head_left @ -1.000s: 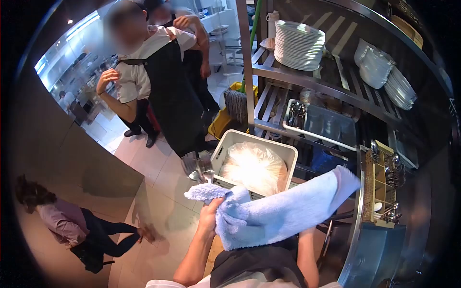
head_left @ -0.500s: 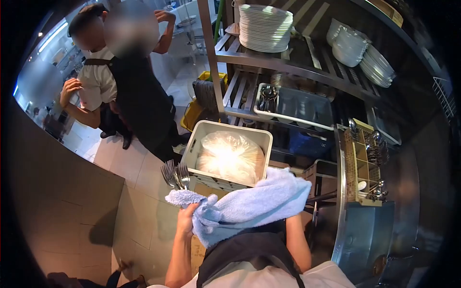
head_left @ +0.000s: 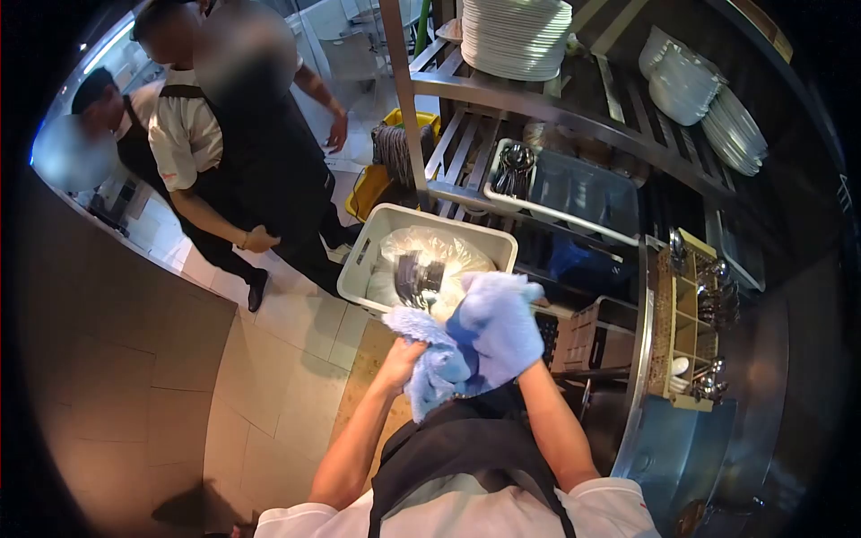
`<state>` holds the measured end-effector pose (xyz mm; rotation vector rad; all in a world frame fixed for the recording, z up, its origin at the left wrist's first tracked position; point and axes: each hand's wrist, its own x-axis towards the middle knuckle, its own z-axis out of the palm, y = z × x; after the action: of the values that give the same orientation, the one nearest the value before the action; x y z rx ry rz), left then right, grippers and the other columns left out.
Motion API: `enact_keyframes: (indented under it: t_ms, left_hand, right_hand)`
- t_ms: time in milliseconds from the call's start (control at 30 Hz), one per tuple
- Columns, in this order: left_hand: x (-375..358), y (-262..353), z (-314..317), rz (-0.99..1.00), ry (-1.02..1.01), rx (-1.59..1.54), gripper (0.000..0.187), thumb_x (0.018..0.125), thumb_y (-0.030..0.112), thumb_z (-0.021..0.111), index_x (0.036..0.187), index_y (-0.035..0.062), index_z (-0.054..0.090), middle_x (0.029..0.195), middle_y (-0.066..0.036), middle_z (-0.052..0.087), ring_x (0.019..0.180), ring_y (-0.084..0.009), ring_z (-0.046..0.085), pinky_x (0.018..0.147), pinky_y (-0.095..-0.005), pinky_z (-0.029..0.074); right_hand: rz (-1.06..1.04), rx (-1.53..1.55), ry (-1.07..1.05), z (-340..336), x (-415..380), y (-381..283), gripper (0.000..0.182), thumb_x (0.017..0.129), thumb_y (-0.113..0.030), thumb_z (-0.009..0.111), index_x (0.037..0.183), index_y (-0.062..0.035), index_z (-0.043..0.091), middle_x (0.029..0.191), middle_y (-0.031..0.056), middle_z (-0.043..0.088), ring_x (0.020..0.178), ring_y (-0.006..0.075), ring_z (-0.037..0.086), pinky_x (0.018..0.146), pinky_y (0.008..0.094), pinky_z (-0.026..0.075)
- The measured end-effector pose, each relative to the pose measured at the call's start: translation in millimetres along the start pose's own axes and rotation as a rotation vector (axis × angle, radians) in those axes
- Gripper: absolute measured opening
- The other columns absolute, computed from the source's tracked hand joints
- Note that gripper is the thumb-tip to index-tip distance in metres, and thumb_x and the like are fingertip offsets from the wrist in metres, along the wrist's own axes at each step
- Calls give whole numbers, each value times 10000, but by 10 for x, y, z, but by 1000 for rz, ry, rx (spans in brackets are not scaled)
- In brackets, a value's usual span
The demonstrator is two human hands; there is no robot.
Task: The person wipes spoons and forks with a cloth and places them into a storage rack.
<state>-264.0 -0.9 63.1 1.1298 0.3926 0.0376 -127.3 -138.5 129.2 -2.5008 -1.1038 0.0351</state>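
My left hand (head_left: pixel 401 366) is closed around the bunched end of a light blue towel (head_left: pixel 498 327). A bundle of forks (head_left: pixel 419 278), blurred at the tines, sticks up out of the cloth above that hand. The rest of the towel covers my right hand, so its fingers are hidden; only the wrist and forearm show below the cloth, which is bunched up around the hand. Just beyond both hands stands a light grey crate (head_left: pixel 357 260) with a clear plastic bag (head_left: pixel 462 247) in it. The forks overlap the bag in this view.
Metal shelving (head_left: pixel 538 106) carries stacked white plates (head_left: pixel 516 40), bowls (head_left: pixel 682 90) and a cutlery tray (head_left: pixel 509 193). To the right, a divided cutlery holder (head_left: pixel 686 314) sits above a steel sink (head_left: pixel 682 439). Co-workers in dark aprons (head_left: pixel 269 143) stand at the left, near a yellow mop bucket (head_left: pixel 366 190).
Both hands have come closer together, and the towel, stretched out before, is now bunched around them. The forks have shifted right, over the crate. Co-workers have changed position, one lowering a raised arm.
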Motion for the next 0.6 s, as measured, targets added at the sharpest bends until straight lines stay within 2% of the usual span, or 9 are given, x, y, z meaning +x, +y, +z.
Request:
enact_keyframes:
  t_ms: [100,133,167,233,267,333,367,433,600]
  left_hand:
    - [235,-109,209,-52,-21,-41,283,796,119,459,1056,7,467,966,-55,534,880,-143,513,790,-286,411]
    - [296,-156,256,-49,-13,-41,283,796,119,459,1056,7,467,966,-55,534,880,-143,513,790,-286,411]
    - [354,-209,300,-37,24,-49,289,791,124,465,1055,5,470,967,-56,535,882,-141,514,790,-283,411]
    - [415,-246,381,-33,77,-59,296,787,128,470,1055,4,473,968,-58,537,885,-140,514,790,-280,410]
    - [424,-238,405,-26,74,-95,299,780,135,477,1049,5,479,966,-59,538,881,-140,516,785,-279,413]
    - [455,-157,451,-32,121,-110,302,763,150,489,1029,7,494,952,-59,542,863,-145,523,764,-280,423]
    - [469,-161,451,-34,144,-114,302,763,150,489,1029,7,494,952,-59,542,863,-145,523,764,-280,423]
    - [511,-156,420,8,178,-132,322,791,151,476,1080,13,450,984,-70,531,888,-161,525,779,-291,428]
    - [603,-94,518,-59,299,-71,285,782,138,449,1039,16,467,945,-71,537,846,-166,538,760,-297,438]
  right_hand:
    - [-125,128,51,377,310,233,184,539,-205,584,596,-46,511,619,108,532,562,265,544,486,369,389]
    - [-104,-149,51,376,387,275,155,525,-202,579,510,-64,510,539,82,523,506,244,537,473,343,402]
    - [-113,-145,50,333,431,380,155,525,-202,579,510,-64,510,539,82,523,506,244,537,473,343,402]
    - [-383,45,13,-35,427,526,130,522,-217,569,523,-88,567,510,119,526,484,279,532,506,346,429]
    - [-389,53,2,-81,384,778,130,522,-217,569,523,-88,567,510,119,526,484,279,532,506,346,429]
    - [-79,-205,193,-145,357,1295,270,599,-320,592,654,-56,596,569,91,552,525,222,549,476,300,440]
    - [-93,-193,179,-92,386,1391,270,599,-320,592,654,-56,596,569,91,552,525,222,549,476,300,440]
    - [-79,25,156,-62,384,1774,283,608,-333,588,672,-57,595,580,86,553,527,217,549,474,299,440]
    - [3,543,70,95,398,2550,318,631,-367,578,716,-61,592,607,74,557,533,205,548,470,298,438]
